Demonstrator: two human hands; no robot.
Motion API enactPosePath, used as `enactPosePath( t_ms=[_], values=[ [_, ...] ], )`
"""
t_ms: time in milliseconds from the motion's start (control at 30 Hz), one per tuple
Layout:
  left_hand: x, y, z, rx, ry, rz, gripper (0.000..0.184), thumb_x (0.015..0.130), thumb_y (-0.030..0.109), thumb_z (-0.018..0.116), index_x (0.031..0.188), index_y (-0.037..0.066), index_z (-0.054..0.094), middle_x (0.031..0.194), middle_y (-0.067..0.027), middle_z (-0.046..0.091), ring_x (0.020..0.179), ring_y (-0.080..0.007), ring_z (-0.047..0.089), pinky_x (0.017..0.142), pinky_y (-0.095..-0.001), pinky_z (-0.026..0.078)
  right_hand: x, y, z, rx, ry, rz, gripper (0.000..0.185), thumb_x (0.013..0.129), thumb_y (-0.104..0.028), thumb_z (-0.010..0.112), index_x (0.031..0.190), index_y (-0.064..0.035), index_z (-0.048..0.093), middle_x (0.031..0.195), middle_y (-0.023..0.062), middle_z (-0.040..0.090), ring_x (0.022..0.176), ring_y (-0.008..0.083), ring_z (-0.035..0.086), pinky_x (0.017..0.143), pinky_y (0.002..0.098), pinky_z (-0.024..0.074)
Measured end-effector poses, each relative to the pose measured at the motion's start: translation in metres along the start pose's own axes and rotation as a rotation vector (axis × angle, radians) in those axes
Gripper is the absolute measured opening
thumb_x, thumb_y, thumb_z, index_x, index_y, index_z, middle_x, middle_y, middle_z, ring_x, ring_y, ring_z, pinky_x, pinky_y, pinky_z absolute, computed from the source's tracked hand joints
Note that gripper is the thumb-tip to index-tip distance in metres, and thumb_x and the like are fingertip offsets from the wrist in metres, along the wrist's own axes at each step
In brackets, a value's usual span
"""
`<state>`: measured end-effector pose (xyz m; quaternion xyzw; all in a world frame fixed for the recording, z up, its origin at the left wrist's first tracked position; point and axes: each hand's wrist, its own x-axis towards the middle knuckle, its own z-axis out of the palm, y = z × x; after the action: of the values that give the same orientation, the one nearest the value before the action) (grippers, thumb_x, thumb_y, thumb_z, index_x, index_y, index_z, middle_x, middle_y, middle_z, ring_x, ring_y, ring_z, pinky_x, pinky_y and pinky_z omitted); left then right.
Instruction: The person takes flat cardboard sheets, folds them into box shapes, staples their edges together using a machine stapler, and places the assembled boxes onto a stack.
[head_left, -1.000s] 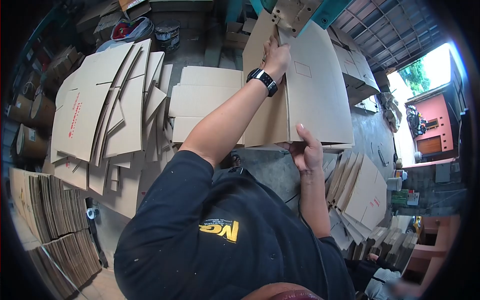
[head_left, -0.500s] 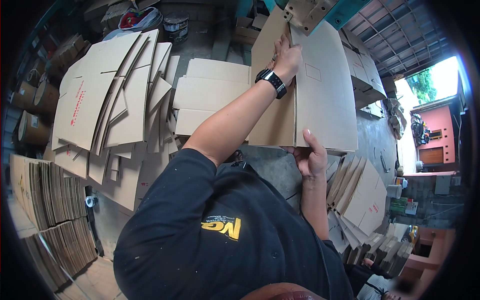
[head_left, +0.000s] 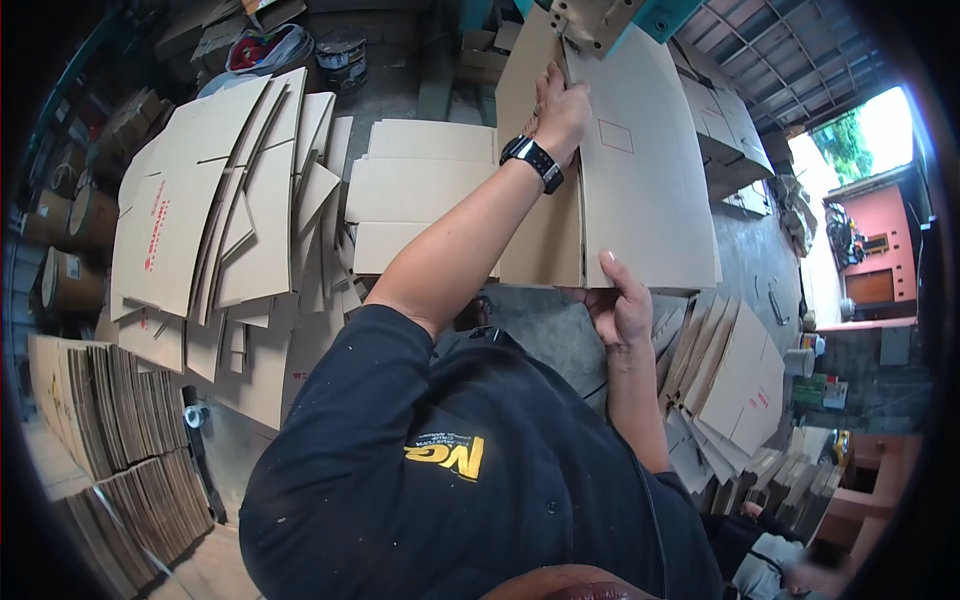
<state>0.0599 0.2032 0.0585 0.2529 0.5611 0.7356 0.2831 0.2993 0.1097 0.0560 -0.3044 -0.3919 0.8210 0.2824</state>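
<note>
A large folded cardboard box lies under the metal head of a teal machine, its long seam running toward me. My left hand, with a black watch on the wrist, is closed on the raised cardboard edge along that seam, close to the metal head. Its fingertips are partly hidden. At the near edge of the box is my right hand, thumb on top and fingers underneath, gripping the board. Left of the box, flat cardboard sheets extend out at about the same level.
A leaning pile of printed cardboard sheets stands at left, above bundled cardboard stacks. More sheets lean at right. Another cardboard stack is behind the box. A person is at the lower right.
The view has shifted slightly. The box seam and my left hand appear a little farther left, along with the machine head. Both hands keep their hold on the box.
</note>
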Motion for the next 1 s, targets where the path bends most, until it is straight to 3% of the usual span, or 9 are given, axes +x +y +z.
enactPosePath(
  t_ms=[67,133,167,267,300,533,600,833,1000],
  values=[
    [-0.001,-0.001,-0.001,-0.018,-0.036,0.002,0.079,0.097,0.028,0.047,0.157,-0.004,0.007,0.162,-0.0244,0.012,0.152,-0.0391,0.012,0.124,-0.0439,0.017,0.002,0.001,-0.005,0.02,-0.012,0.022,0.041,0.097,-0.015,0.062,0.131,0.0056,0.052,0.12,0.0169,0.065,0.107,0.0297,0.068,0.089,0.0514,0.0584],
    [-0.003,-0.002,-0.002,-0.109,-0.073,0.002,0.083,0.097,0.029,0.047,0.158,-0.003,0.002,0.164,-0.0246,0.005,0.154,-0.0374,0.003,0.124,-0.0435,0.012,0.003,0.0,-0.002,0.043,-0.02,0.028,0.041,0.097,-0.015,0.063,0.131,0.0048,0.053,0.119,0.0158,0.065,0.106,0.0297,0.068,0.089,0.0514,0.0583],
    [-0.005,-0.005,-0.005,-0.108,-0.118,-0.012,0.088,0.097,0.032,0.049,0.157,-0.004,-0.003,0.165,-0.0262,-0.004,0.155,-0.0357,-0.006,0.125,-0.0433,0.005,0.003,0.001,-0.002,0.037,-0.009,0.02,0.04,0.097,-0.015,0.063,0.13,0.0045,0.053,0.118,0.0156,0.066,0.106,0.0293,0.068,0.088,0.0513,0.0588],
    [-0.039,-0.013,-0.012,0.042,-0.187,0.036,0.092,0.096,0.036,0.051,0.156,-0.007,-0.003,0.164,-0.0285,-0.008,0.154,-0.0351,-0.011,0.124,-0.0432,-0.001,0.003,0.002,-0.004,0.025,0.019,0.0,0.038,0.097,-0.015,0.063,0.129,0.0038,0.055,0.116,0.0152,0.067,0.106,0.0283,0.068,0.086,0.0506,0.0599],
    [-0.051,-0.02,-0.013,0.049,-0.198,0.087,0.096,0.094,0.039,0.054,0.156,-0.009,-0.002,0.166,-0.0248,-0.006,0.155,-0.0308,-0.01,0.124,-0.039,0.0,0.004,0.002,-0.005,0.015,0.036,-0.004,0.037,0.096,-0.015,0.064,0.128,0.0035,0.056,0.115,0.0149,0.067,0.106,0.0277,0.068,0.085,0.0501,0.0605],
    [-0.04,-0.016,-0.013,0.072,-0.169,0.167,0.088,0.094,0.034,0.053,0.155,-0.01,0.007,0.162,-0.0221,0.014,0.153,-0.0326,0.01,0.123,-0.04,0.011,0.027,-0.01,0.008,0.046,-0.031,-0.011,0.034,0.096,-0.014,0.064,0.125,0.0023,0.058,0.115,0.013,0.067,0.102,0.0263,0.069,0.082,0.0508,0.061],
    [-0.025,-0.015,-0.012,0.033,-0.157,0.151,0.084,0.094,0.031,0.052,0.154,-0.01,0.01,0.158,-0.0206,0.021,0.149,-0.0316,0.019,0.122,-0.0395,0.017,0.04,-0.013,0.01,-0.008,-0.002,-0.006,0.041,0.099,-0.018,0.06,0.134,0.0019,0.051,0.123,0.0147,0.064,0.111,0.0306,0.066,0.095,0.0585,0.0529],
    [-0.017,-0.017,-0.013,0.118,-0.123,0.086,0.087,0.096,0.032,0.053,0.156,-0.008,0.005,0.163,-0.0211,0.01,0.153,-0.0299,0.013,0.122,-0.0365,0.017,0.046,-0.018,0.014,-0.002,-0.041,-0.032,0.038,0.099,-0.018,0.06,0.132,0.0006,0.053,0.122,0.0134,0.064,0.11,0.0303,0.066,0.093,0.058,0.0538],
    [-0.041,-0.02,-0.022,0.086,-0.257,0.131,0.092,0.095,0.031,0.057,0.155,-0.01,0.001,0.165,-0.0239,0.004,0.155,-0.0308,0.001,0.124,-0.0366,0.007,0.055,-0.014,0.0,0.055,-0.058,-0.001,0.033,0.098,-0.013,0.063,0.129,-0.0021,0.056,0.118,0.0107,0.065,0.1,0.0245,0.069,0.082,0.051,0.0613]
  ],
)
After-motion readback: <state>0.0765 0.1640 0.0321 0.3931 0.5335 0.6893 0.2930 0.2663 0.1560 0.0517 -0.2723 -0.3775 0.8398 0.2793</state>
